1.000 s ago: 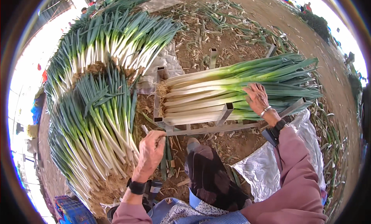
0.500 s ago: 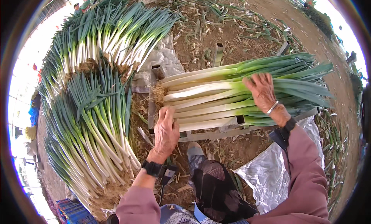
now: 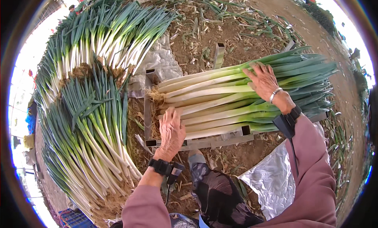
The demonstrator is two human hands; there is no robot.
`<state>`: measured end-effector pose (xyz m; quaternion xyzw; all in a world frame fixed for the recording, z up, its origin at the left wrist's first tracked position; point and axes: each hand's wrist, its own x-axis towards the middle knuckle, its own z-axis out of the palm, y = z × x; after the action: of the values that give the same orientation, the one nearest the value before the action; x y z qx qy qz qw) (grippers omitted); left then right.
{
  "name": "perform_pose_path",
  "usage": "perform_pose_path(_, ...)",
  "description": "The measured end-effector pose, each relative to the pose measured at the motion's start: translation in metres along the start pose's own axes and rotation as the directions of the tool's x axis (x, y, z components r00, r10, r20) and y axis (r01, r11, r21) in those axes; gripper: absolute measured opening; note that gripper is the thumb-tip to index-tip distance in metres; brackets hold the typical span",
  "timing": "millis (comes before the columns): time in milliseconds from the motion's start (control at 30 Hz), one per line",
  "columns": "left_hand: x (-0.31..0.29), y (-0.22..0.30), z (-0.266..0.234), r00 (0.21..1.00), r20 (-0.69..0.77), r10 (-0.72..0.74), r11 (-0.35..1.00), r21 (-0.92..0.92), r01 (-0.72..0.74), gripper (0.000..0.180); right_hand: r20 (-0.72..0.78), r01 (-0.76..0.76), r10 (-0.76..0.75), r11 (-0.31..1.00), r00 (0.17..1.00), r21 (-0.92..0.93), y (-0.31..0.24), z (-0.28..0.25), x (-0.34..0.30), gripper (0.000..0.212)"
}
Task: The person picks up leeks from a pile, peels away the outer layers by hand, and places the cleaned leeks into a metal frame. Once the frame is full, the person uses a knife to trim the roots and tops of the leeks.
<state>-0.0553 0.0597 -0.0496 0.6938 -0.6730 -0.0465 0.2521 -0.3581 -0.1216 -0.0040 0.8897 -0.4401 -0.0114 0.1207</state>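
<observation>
A pile of long green onions [image 3: 220, 104], white-stemmed with dark green leaves, lies crosswise in a low metal frame [image 3: 148, 110], roots to the left. Near the root end, my left hand [image 3: 172, 131] rests on the white stems with its fingers bent over them; it grips none that I can see. My right hand [image 3: 264, 83] lies palm down with spread fingers where the stems turn green. The undersides of both hands are hidden.
Large heaps of green onions [image 3: 90, 125] cover the ground at the left. Upright metal posts [image 3: 219, 55] stand beyond the frame. A silver sheet [image 3: 271, 180] lies by my right arm, and a blue crate [image 3: 75, 218] sits at the lower left. Leaf scraps litter the soil.
My right hand has shifted slightly up and its fingers lie across the leaves. The left hand stays at the root end. The frame appears a little further left and lower in view.
</observation>
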Motion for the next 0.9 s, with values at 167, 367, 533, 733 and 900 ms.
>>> perform_pose_path(167,0.019,-0.004,0.010,0.999,-0.041,0.014,1.000,-0.001,-0.014,0.045,-0.152,0.087,-0.066,0.987,0.986,0.137,-0.001,-0.002,-0.026,0.045)
perform_pose_path(367,0.039,-0.018,0.035,0.994,0.040,-0.100,0.984,-0.141,0.105,0.053,-0.137,0.106,-0.088,0.985,0.987,0.133,0.008,0.003,-0.025,0.041)
perform_pose_path(533,0.042,-0.031,0.033,0.989,-0.068,-0.130,0.991,-0.049,0.126,0.045,-0.274,0.181,-0.140,0.975,0.951,0.130,0.000,-0.038,-0.041,0.040)
perform_pose_path(733,0.040,-0.009,-0.027,0.981,-0.194,0.013,0.988,0.156,0.018,0.036,-0.400,0.178,-0.148,0.983,0.905,0.040,-0.005,-0.083,-0.081,0.040)
perform_pose_path(900,-0.001,-0.014,-0.040,0.958,-0.118,0.261,0.947,0.222,-0.230,0.027,-0.188,0.149,-0.093,0.939,0.978,0.311,-0.003,-0.052,-0.111,0.045)
